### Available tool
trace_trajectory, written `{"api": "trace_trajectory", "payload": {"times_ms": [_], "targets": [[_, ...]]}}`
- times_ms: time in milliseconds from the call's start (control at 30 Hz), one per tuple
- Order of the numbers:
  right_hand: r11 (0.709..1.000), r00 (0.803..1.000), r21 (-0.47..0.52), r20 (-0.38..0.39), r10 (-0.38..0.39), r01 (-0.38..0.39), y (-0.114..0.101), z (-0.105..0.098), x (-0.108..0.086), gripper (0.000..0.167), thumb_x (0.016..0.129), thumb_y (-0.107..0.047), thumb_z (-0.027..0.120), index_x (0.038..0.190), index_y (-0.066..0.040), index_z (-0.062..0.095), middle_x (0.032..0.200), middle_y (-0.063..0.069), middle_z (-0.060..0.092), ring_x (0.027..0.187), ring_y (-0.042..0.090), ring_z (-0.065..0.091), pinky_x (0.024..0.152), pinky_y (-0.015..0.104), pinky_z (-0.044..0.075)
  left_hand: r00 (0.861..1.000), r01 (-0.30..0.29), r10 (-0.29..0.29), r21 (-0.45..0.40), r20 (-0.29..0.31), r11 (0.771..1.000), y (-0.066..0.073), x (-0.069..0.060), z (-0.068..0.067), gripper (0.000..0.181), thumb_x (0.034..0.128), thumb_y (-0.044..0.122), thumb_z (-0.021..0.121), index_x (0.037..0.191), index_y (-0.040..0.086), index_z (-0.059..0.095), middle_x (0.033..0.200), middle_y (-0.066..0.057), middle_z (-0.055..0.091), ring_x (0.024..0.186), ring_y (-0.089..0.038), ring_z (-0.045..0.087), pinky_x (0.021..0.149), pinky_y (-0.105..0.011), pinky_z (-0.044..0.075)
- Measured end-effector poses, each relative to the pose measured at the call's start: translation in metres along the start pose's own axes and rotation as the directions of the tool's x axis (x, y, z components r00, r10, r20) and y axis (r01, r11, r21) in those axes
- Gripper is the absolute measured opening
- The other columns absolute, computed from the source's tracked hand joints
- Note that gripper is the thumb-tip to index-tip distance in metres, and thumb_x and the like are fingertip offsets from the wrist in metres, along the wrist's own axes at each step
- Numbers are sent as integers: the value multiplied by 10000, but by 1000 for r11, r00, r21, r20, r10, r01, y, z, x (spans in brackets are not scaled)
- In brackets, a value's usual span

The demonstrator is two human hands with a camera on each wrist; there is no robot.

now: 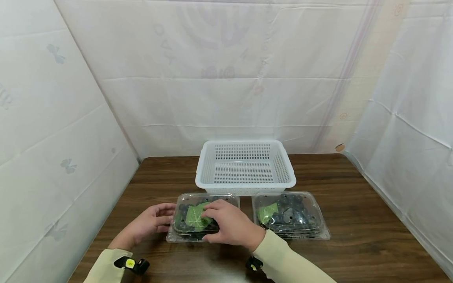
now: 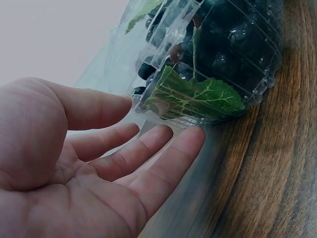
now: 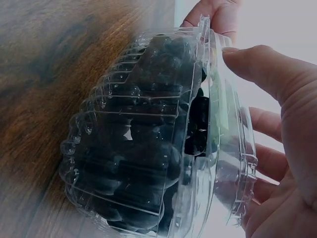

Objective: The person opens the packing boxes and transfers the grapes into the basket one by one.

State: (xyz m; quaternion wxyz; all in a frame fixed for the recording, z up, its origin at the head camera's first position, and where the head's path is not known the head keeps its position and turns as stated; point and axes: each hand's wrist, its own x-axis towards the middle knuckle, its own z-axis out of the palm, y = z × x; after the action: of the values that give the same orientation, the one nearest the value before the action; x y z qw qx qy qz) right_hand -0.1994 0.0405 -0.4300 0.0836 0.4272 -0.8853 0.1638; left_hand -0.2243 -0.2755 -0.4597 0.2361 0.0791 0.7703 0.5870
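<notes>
A clear plastic box [image 1: 182,220] of dark grapes with green leaves stands on the table, its lid down. My right hand [image 1: 231,224] lies over its right part, fingers on the lid and thumb at the front edge; in the right wrist view this hand [image 3: 287,129] has its thumb and fingers bent around the lid of the box [image 3: 143,134]. At the box's left end is my left hand [image 1: 150,224], fingers loosely extended. The left wrist view shows that hand [image 2: 114,158] with palm up and fingertips beside the box's end [image 2: 198,99].
A second clear box [image 1: 293,214] of dark grapes with a green leaf stands to the right. Behind both boxes is a white perforated basket [image 1: 244,186] with nothing in it. The brown wooden table [image 1: 357,220] is bordered by pale cloth walls [image 1: 226,98].
</notes>
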Motion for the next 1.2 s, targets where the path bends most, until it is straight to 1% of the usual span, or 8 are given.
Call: {"api": "trace_trajectory", "payload": {"times_ms": [167, 367, 533, 633, 767, 967, 1200], "targets": [[1000, 1000, -12, -13, -11, 11, 0, 2, 3, 523, 839, -496, 821, 1253, -196, 713, 1392, -3, 645, 1259, 167, 583, 1043, 295, 522, 1000, -2, 2, -13, 23, 1000, -1, -1, -1, 630, 1050, 164, 584, 1536, -116, 298, 1501, -355, 417, 1161, -189, 641, 934, -409, 601], [999, 999, -38, -33, -18, 17, 0, 3, 5, 521, 835, -518, 818, 1235, -200, 718, 1374, -6, 653, 1241, 172, 596, 1031, 304, 528, 999, -12, 13, -23, 41, 1000, 0, -1, -1, 669, 1027, 162, 625, 1538, -118, 294, 1488, -338, 452, 1181, -186, 644, 931, -402, 604], [999, 998, -42, -50, -35, 33, -2, 5, 5, 526, 839, -537, 810, 1227, -194, 718, 1332, -4, 651, 1234, 159, 604, 1021, 294, 535, 997, -27, 30, -41, 69, 999, -1, -2, -2, 669, 1040, 160, 604, 1548, -117, 268, 1504, -339, 431, 1190, -176, 638, 940, -400, 599], [999, 999, -30, -39, -29, 27, -3, 5, 6, 526, 841, -531, 811, 1236, -197, 713, 1324, -1, 641, 1237, 158, 599, 1025, 297, 533, 996, -33, 37, -59, 82, 998, -2, -2, -2, 666, 1043, 150, 595, 1553, -113, 257, 1517, -345, 409, 1194, -188, 640, 948, -406, 597], [999, 999, -30, -30, -26, 25, -5, 5, 7, 529, 841, -532, 811, 1245, -207, 708, 1328, 1, 635, 1251, 164, 589, 1038, 314, 526, 996, -29, 34, -72, 79, 997, -2, -2, -1, 689, 1027, 141, 623, 1557, -101, 257, 1512, -344, 407, 1188, -194, 639, 945, -410, 600], [998, 997, -49, -52, -53, 51, -5, 6, 9, 524, 834, -547, 810, 1234, -222, 714, 1331, 9, 642, 1246, 177, 594, 1043, 335, 525, 997, -21, 26, -73, 66, 997, -1, -1, 1, 707, 1018, 148, 640, 1560, -94, 255, 1514, -353, 392, 1185, -194, 634, 940, -415, 603], [995, 998, -76, -35, -60, 57, -8, 9, 13, 536, 839, -577, 791, 1246, -238, 709, 1411, 13, 617, 1320, 188, 562, 1100, 375, 493, 997, -17, 22, -76, 71, 997, -2, -1, 1, 708, 1021, 150, 636, 1565, -85, 249, 1526, -358, 374, 1193, -202, 633, 943, -423, 601]]}}
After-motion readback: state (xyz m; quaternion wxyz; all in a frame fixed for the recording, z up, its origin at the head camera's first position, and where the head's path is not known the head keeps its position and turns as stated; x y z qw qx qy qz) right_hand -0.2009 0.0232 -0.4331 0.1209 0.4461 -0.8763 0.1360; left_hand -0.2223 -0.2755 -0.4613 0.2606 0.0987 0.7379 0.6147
